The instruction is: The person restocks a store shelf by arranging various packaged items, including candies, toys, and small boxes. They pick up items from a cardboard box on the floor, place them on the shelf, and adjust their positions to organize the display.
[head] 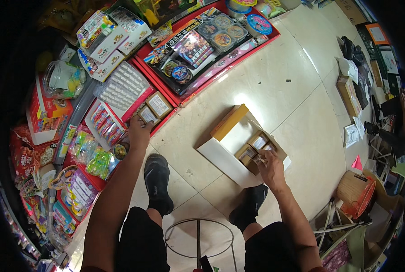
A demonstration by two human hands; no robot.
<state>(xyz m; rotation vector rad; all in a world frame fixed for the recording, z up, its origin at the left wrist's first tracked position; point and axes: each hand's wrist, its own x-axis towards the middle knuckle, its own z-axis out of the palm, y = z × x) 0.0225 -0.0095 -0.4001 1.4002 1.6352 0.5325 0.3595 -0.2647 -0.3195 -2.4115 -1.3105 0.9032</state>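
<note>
My left hand (140,128) is at the red-edged display box on the left, its fingers on one of the small brown cardboard boxes (148,115) with a pale label. A second such box (159,104) lies beside it. To the right, an open white carton (219,159) with a yellow end stands on the floor between and beyond my feet. Several small brown boxes (258,140) sit in its right part. My right hand (269,166) reaches over that carton, fingertips at the small boxes; whether it grips one is not clear.
Red display trays (180,98) with toys and round tubs curve along the left and top. Clear plastic packs, candy and a plastic jar (65,80) stand at left. A round metal stool frame (199,221) is between my legs. At right are a brown carton (348,95), bags and a seated person's legs.
</note>
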